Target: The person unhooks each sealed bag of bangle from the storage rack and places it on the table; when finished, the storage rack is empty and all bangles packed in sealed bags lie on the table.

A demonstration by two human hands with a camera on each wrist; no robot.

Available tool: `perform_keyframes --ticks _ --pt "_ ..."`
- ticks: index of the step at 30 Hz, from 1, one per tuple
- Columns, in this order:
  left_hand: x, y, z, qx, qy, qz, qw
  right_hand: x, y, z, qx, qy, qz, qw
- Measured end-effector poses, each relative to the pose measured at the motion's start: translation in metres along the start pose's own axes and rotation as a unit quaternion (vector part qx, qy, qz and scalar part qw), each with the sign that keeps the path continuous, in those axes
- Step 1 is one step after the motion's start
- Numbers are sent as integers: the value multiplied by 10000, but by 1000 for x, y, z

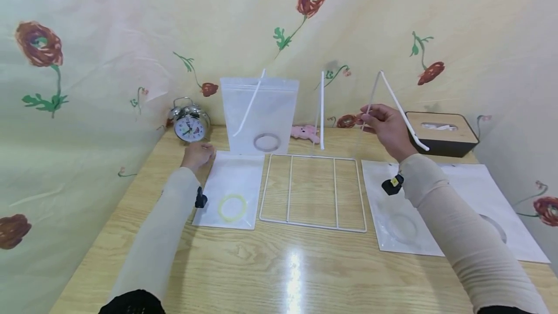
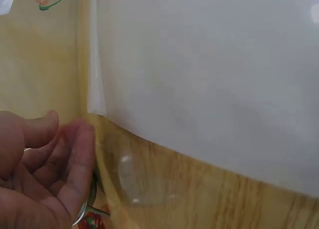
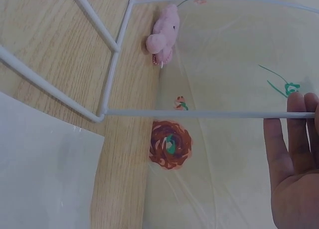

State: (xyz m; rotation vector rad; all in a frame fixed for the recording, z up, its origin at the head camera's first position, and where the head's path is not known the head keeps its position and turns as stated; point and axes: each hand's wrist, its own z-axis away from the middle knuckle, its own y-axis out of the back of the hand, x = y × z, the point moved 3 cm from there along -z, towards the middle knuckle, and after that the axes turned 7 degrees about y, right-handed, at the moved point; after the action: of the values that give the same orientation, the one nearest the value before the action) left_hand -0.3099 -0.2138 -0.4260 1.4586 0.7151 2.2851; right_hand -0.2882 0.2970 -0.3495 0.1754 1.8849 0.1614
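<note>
A white wire rack stands mid-table, with a flat base and slanted white side pieces rising at its back. My right hand pinches its thin right upright between thumb and fingers. In the right wrist view, the fingers lie behind the rack's bar. My left hand holds nothing, its fingers loosely bent beside the alarm clock and the far left corner of a flat white bag marked with a yellow ring. A translucent zip bag with a purplish ring stands upright at the rack's left side.
Under my right forearm, white bags with ring shapes lie flat. A tissue box with a wooden top sits at the back right. Behind the rack is a small pink plush toy, against a flowered cloth wall.
</note>
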Motion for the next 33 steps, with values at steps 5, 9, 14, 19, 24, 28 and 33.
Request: perform_keyframes --ticks 5,9,14,19,24,28,33 --pt "16 6 10 35 -691 748 9948 0 0 0 -32 81 -17 10000" --pt "43 11 26 180 -1483 1252 9808 -2 1 1 -12 176 41 9998" --pt "79 19 53 305 -2357 1785 9548 -5 2 2 101 199 42 9997" --pt "104 22 76 94 -2958 2387 9249 -5 1 3 152 172 -209 9995" --pt "122 23 93 -105 -3496 2760 8953 -6 -1 3 164 207 -344 9991" --pt "131 23 101 80 -3697 2552 8934 -6 -2 2 146 177 -346 9991" --pt "133 23 102 222 -3517 2188 9099 -6 -3 3 105 147 -244 9995"
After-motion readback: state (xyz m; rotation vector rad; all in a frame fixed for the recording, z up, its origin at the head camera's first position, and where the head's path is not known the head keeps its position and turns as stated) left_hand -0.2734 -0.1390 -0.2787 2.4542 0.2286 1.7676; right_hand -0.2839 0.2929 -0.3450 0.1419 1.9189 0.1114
